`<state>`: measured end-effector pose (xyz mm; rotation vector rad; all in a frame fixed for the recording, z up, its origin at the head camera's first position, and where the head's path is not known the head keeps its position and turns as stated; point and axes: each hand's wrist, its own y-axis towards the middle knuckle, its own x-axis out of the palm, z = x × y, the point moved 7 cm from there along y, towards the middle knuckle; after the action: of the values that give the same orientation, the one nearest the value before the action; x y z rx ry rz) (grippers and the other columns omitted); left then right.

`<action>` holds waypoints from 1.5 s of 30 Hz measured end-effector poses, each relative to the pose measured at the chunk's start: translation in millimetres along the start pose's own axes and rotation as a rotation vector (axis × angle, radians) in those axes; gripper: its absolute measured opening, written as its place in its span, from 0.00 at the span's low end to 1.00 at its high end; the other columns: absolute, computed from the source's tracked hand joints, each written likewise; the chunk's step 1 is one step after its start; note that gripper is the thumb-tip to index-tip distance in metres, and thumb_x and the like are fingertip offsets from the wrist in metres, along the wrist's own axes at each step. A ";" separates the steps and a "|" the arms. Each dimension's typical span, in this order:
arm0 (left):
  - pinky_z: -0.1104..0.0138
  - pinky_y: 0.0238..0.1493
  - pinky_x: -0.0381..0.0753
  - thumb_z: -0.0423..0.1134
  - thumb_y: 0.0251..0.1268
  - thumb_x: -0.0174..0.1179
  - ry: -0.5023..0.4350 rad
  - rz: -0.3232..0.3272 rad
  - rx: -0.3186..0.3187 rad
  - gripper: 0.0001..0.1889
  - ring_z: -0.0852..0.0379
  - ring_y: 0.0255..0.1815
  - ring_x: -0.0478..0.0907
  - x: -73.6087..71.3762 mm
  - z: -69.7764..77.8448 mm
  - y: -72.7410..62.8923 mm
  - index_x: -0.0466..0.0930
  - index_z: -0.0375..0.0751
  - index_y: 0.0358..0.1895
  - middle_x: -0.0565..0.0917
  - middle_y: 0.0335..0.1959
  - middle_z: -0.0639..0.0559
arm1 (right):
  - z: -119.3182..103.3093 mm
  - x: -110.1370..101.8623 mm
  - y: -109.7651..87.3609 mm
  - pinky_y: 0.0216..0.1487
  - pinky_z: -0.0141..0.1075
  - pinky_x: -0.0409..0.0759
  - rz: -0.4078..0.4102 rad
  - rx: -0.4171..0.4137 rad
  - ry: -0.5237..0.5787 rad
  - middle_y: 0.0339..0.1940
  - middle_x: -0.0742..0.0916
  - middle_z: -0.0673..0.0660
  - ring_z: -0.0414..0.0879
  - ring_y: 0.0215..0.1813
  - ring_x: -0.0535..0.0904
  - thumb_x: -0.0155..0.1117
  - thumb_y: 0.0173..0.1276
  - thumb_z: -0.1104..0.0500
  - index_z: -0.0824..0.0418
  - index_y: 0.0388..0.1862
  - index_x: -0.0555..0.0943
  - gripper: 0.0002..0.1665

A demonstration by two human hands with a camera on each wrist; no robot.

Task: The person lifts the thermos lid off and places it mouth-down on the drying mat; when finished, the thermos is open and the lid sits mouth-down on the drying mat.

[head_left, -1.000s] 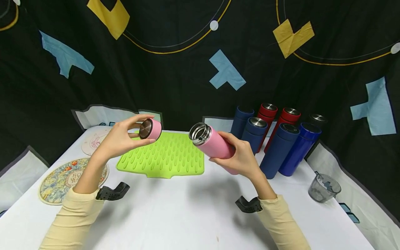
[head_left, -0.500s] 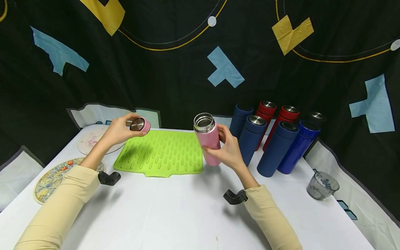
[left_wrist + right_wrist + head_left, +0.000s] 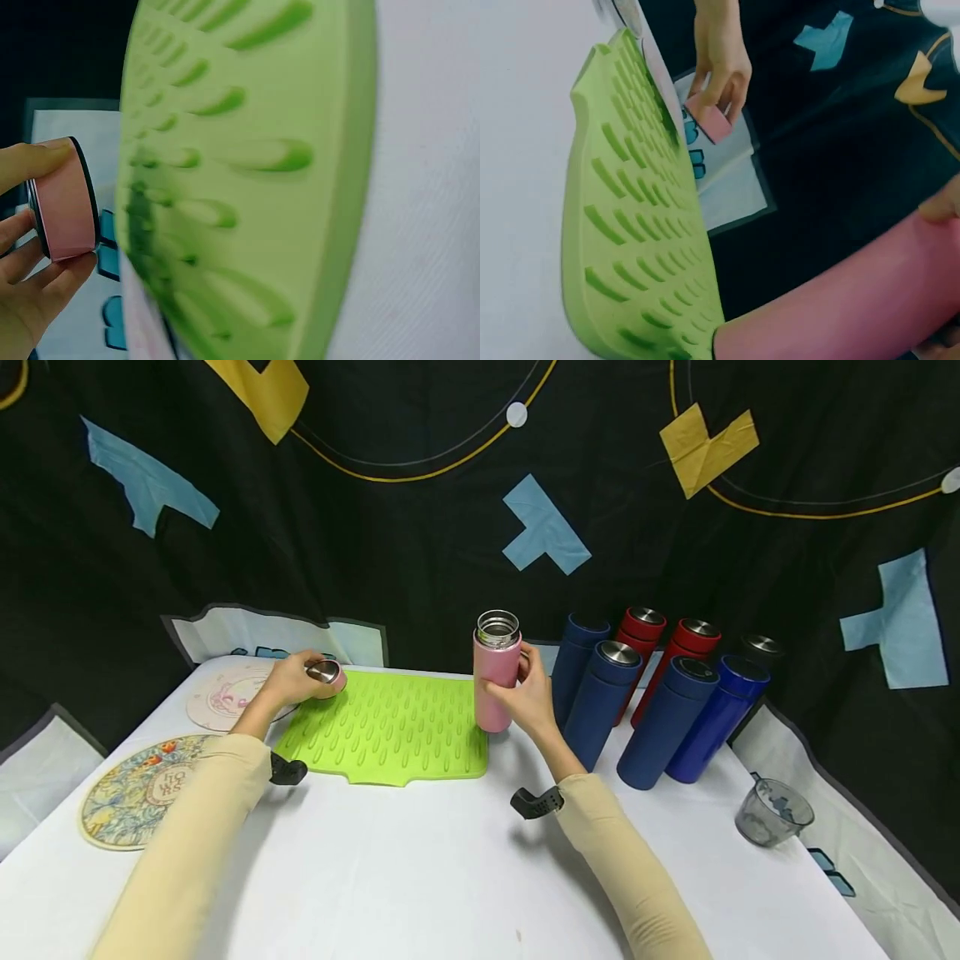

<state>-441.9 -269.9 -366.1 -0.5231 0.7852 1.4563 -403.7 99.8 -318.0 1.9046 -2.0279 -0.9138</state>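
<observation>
My left hand (image 3: 294, 680) pinches a pink bottle lid (image 3: 327, 674) with a metal top, close over the left back corner of a green drying mat (image 3: 390, 735). In the left wrist view the lid (image 3: 66, 199) sits between thumb and fingers, its dark rim facing the mat. A pink thermos bottle (image 3: 495, 681) stands upright and uncapped at the mat's right edge, its steel mouth facing up. My right hand (image 3: 525, 692) grips it around the middle from the right. In the right wrist view the bottle (image 3: 840, 300) has its base right at the mat's edge.
Several capped bottles stand at the right: navy ones (image 3: 667, 718), red ones (image 3: 678, 652) and a shiny blue one (image 3: 720, 718). A clear grey cup (image 3: 772, 814) is near the right table edge. Two round decorated mats, one floral (image 3: 142, 793), one pale (image 3: 217, 697), lie at left.
The right hand has turned the bottle from tilted to upright and brought it left to the mat's edge. The left hand has carried the lid left and lowered it toward the mat.
</observation>
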 end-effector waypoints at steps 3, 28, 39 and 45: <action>0.45 0.56 0.71 0.40 0.55 0.67 0.025 -0.018 -0.013 0.36 0.33 0.54 0.70 8.8 -7.9 1.9 0.64 0.21 0.63 0.72 0.55 0.24 | 13.2 3.2 10.4 0.53 0.45 0.79 0.054 0.068 0.008 0.50 0.84 0.65 0.54 0.49 0.81 0.72 0.49 0.67 0.66 0.62 0.64 0.41; 0.42 0.64 0.63 0.44 0.60 0.65 0.052 -0.070 -0.036 0.41 0.28 0.61 0.64 19.4 -15.6 0.3 0.56 0.19 0.67 0.66 0.61 0.20 | 71.1 8.6 43.1 0.61 0.44 0.73 0.184 0.182 0.003 0.62 0.77 0.65 0.54 0.59 0.76 0.74 0.57 0.61 0.64 0.66 0.60 0.43; 0.42 0.65 0.61 0.43 0.60 0.67 0.048 -0.085 -0.054 0.43 0.28 0.62 0.63 22.1 -15.6 -4.5 0.53 0.20 0.69 0.64 0.62 0.20 | 78.1 3.7 39.5 0.63 0.46 0.72 0.178 0.233 -0.067 0.63 0.75 0.66 0.56 0.61 0.74 0.72 0.61 0.56 0.64 0.69 0.58 0.44; 0.40 0.64 0.62 0.44 0.58 0.69 0.064 -0.033 -0.046 0.45 0.27 0.64 0.61 13.9 -11.4 -11.1 0.53 0.21 0.69 0.62 0.63 0.19 | 73.8 2.7 36.1 0.64 0.49 0.70 0.144 0.226 -0.138 0.64 0.74 0.66 0.57 0.62 0.73 0.72 0.59 0.57 0.64 0.72 0.56 0.48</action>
<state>-433.5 -269.8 -385.5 -0.6181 0.7910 1.4355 -474.3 117.5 -356.2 1.8153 -2.4067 -0.8317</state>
